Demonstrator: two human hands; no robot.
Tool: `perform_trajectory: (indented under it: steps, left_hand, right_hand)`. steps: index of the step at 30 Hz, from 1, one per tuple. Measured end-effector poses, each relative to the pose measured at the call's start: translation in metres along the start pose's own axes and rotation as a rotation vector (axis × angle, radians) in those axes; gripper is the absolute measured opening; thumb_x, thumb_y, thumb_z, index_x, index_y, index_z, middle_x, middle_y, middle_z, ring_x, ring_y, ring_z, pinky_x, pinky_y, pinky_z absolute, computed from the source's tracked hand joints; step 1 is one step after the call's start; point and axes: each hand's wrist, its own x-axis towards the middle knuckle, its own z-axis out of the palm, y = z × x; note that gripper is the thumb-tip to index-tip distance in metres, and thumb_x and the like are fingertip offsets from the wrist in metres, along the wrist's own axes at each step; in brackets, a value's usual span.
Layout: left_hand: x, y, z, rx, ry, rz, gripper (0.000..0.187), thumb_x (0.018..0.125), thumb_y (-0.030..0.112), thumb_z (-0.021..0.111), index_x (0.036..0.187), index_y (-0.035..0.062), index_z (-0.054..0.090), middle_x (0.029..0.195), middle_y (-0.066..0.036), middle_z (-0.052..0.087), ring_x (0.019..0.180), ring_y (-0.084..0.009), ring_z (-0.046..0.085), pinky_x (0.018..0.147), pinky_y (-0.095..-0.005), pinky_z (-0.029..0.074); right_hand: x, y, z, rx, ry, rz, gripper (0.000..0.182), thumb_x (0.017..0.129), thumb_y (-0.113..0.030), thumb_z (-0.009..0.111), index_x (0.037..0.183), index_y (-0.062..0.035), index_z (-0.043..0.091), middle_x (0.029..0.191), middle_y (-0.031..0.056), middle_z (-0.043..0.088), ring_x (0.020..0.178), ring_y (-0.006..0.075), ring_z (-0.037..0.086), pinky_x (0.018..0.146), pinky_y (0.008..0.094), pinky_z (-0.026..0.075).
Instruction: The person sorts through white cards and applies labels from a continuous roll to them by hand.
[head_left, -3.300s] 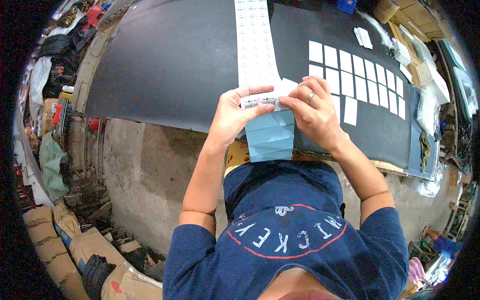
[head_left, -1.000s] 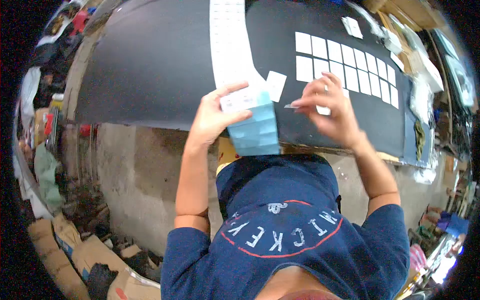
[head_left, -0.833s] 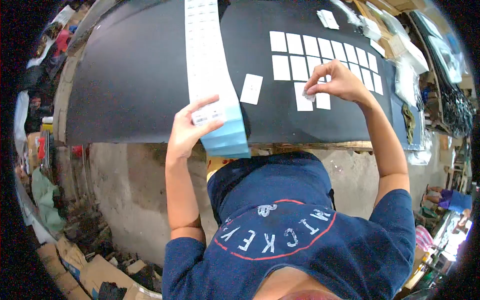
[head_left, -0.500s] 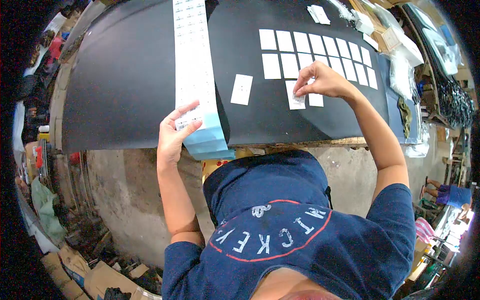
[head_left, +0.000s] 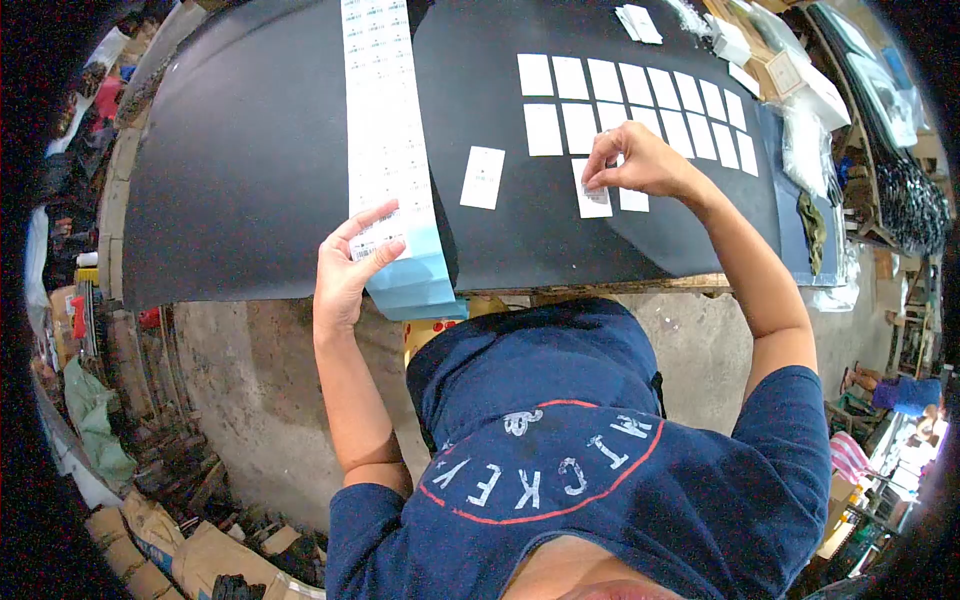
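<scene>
A long strip of barcode labels (head_left: 385, 130) runs down the black tabletop, its bare blue backing (head_left: 412, 285) bent over the near edge. My left hand (head_left: 350, 265) grips the strip near its lower end, thumb on top of the last printed labels. Fingers pinched, my right hand (head_left: 640, 165) presses a small printed label (head_left: 593, 193) onto a white card (head_left: 596, 209) in the nearest row. Partly behind that wrist lies another white card (head_left: 634, 200). Between the strip and the rows, a single card (head_left: 483, 178) carries a printed label.
Two rows of blank white cards (head_left: 543, 130) lie beyond my right hand. A small stack of cards (head_left: 638, 24) sits at the far side. Boxes (head_left: 800, 85) and clear plastic bags (head_left: 803, 150) crowd the table's right end. Another person (head_left: 900, 390) is off to the right.
My right hand stays at the same card, its fingertips shifted slightly against the label. The left hand keeps its hold on the strip.
</scene>
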Motion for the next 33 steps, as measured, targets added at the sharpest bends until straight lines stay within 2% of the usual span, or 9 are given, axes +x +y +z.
perform_trajectory:
  steps: [4, 7, 14, 17, 19, 25, 27, 31, 33]
  left_hand:
    - [0.0, -0.002, 0.0, -0.017, -0.003, 0.016, 0.05, 0.073, 0.003, 0.077, 0.119, -0.0014, 0.059, 0.109, -0.011, 0.064, 0.095, -0.0134, 0.061, 0.086, -0.0248, 0.047]
    - [0.001, -0.002, -0.001, -0.004, 0.019, 0.022, 0.048, 0.073, 0.002, 0.076, 0.118, -0.0012, 0.06, 0.109, -0.01, 0.064, 0.094, -0.0127, 0.061, 0.086, -0.0244, 0.047]
    - [0.002, -0.003, -0.001, -0.071, 0.036, -0.017, 0.043, 0.075, 0.003, 0.074, 0.116, -0.0007, 0.062, 0.108, -0.009, 0.064, 0.095, -0.0116, 0.06, 0.085, -0.0251, 0.047]
    - [0.0, -0.006, -0.003, -0.028, 0.039, 0.008, 0.043, 0.078, 0.002, 0.07, 0.119, -0.0015, 0.059, 0.117, -0.01, 0.062, 0.103, -0.0141, 0.059, 0.09, -0.0268, 0.046]
    - [0.0, -0.007, -0.003, -0.084, 0.038, 0.02, 0.038, 0.078, 0.004, 0.072, 0.115, -0.001, 0.062, 0.106, -0.008, 0.065, 0.091, -0.0106, 0.06, 0.081, -0.0242, 0.049]
    - [0.0, -0.007, -0.004, -0.098, 0.013, 0.036, 0.038, 0.078, 0.005, 0.073, 0.114, -0.0005, 0.063, 0.105, -0.007, 0.065, 0.092, -0.0103, 0.06, 0.081, -0.024, 0.048]
    - [0.0, -0.008, -0.005, -0.099, 0.018, 0.038, 0.037, 0.078, 0.006, 0.073, 0.114, -0.0005, 0.063, 0.105, -0.007, 0.065, 0.092, -0.0103, 0.06, 0.082, -0.024, 0.048]
    - [-0.001, -0.005, -0.003, -0.105, 0.011, 0.053, 0.036, 0.079, 0.006, 0.072, 0.113, -0.0004, 0.063, 0.105, -0.007, 0.065, 0.093, -0.0106, 0.06, 0.083, -0.0242, 0.048]
    - [0.0, -0.005, -0.003, -0.103, 0.015, 0.047, 0.037, 0.078, 0.006, 0.073, 0.113, -0.0004, 0.063, 0.105, -0.007, 0.065, 0.093, -0.0106, 0.06, 0.083, -0.0242, 0.048]
  right_hand:
    - [-0.004, -0.005, 0.013, -0.127, 0.135, -0.092, 0.007, 0.067, -0.005, 0.071, 0.074, -0.0041, 0.07, 0.071, 0.0075, 0.064, 0.073, 0.0211, 0.06, 0.068, 0.0315, 0.045]
    - [-0.009, -0.015, 0.014, -0.313, 0.187, -0.169, 0.007, 0.066, -0.004, 0.07, 0.072, -0.0066, 0.071, 0.068, 0.0068, 0.061, 0.078, 0.0219, 0.055, 0.072, 0.034, 0.043]
    - [0.02, -0.055, 0.029, -0.038, 0.262, -0.19, 0.01, 0.068, -0.011, 0.071, 0.077, -0.0065, 0.073, 0.069, 0.0052, 0.064, 0.076, 0.0177, 0.055, 0.071, 0.0314, 0.042]
    - [0.058, -0.058, 0.056, 0.083, 0.294, -0.115, 0.013, 0.069, -0.014, 0.071, 0.078, -0.005, 0.073, 0.075, 0.0085, 0.068, 0.072, 0.0168, 0.057, 0.07, 0.0307, 0.042]
    - [0.071, -0.054, 0.066, 0.081, 0.293, -0.111, 0.013, 0.069, -0.014, 0.072, 0.078, -0.0049, 0.073, 0.074, 0.0088, 0.068, 0.072, 0.017, 0.057, 0.069, 0.0307, 0.042]
    - [0.073, -0.062, 0.08, -0.02, 0.307, -0.087, 0.012, 0.07, -0.015, 0.071, 0.077, -0.0046, 0.072, 0.073, 0.0071, 0.068, 0.075, 0.0191, 0.054, 0.07, 0.0317, 0.041]
    - [0.069, -0.064, 0.084, -0.168, 0.423, -0.103, 0.011, 0.07, -0.015, 0.072, 0.078, -0.0071, 0.073, 0.073, 0.0045, 0.065, 0.079, 0.0199, 0.049, 0.071, 0.0323, 0.04]
    - [0.067, -0.057, 0.094, -0.208, 0.512, -0.141, 0.01, 0.069, -0.016, 0.074, 0.078, -0.0099, 0.073, 0.072, 0.0025, 0.062, 0.081, 0.0204, 0.046, 0.072, 0.0336, 0.04]
    - [0.064, -0.06, 0.097, -0.255, 0.561, -0.14, 0.011, 0.069, -0.016, 0.076, 0.079, -0.0109, 0.074, 0.081, 0.0041, 0.061, 0.085, 0.022, 0.047, 0.076, 0.0353, 0.04]
